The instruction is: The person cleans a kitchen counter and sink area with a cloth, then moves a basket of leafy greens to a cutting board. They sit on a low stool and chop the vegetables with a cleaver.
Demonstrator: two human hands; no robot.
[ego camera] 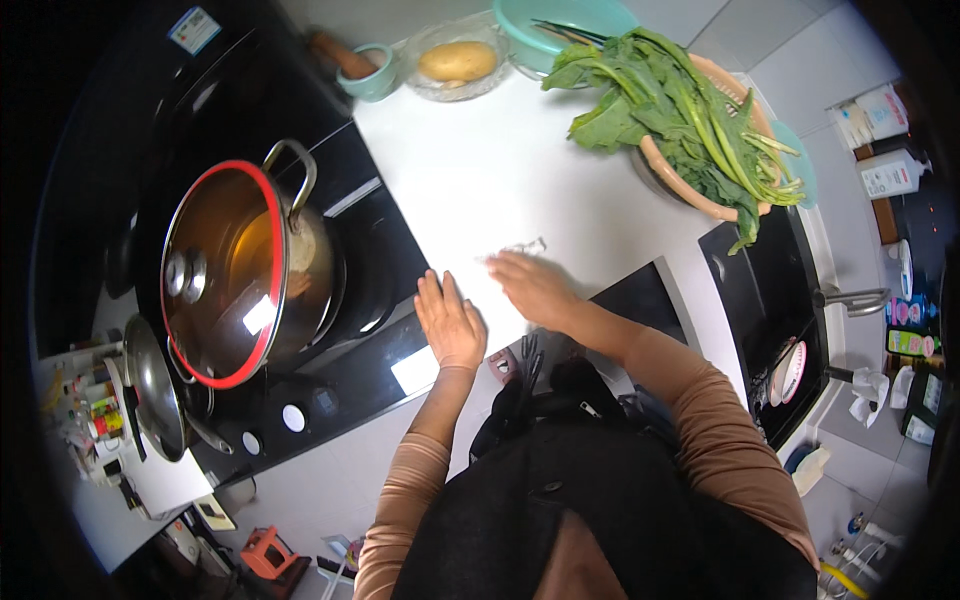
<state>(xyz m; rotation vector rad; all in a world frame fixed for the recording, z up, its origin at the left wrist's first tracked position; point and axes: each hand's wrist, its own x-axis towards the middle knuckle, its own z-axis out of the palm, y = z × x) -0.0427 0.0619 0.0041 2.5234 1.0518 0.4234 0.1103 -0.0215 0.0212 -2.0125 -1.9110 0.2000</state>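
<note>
My left hand (450,319) rests palm down at the counter's front edge beside the black cooktop, its fingers slightly spread and nothing in it. To its right, my right hand (532,289) lies flat over the white countertop (465,180), fingers close together. Just past its fingertips shows a small crumpled whitish piece (525,246), perhaps plastic film or tissue. Whether the right hand grips it is hidden by the palm.
A steel pot (311,255) with a red-rimmed glass lid (225,285) stands on the left burner. Leafy greens (660,112) overhang a peach plastic basket (679,180) at right, near the sink (780,322). At the back sit a bagged potato (457,61) and a mortar (373,84).
</note>
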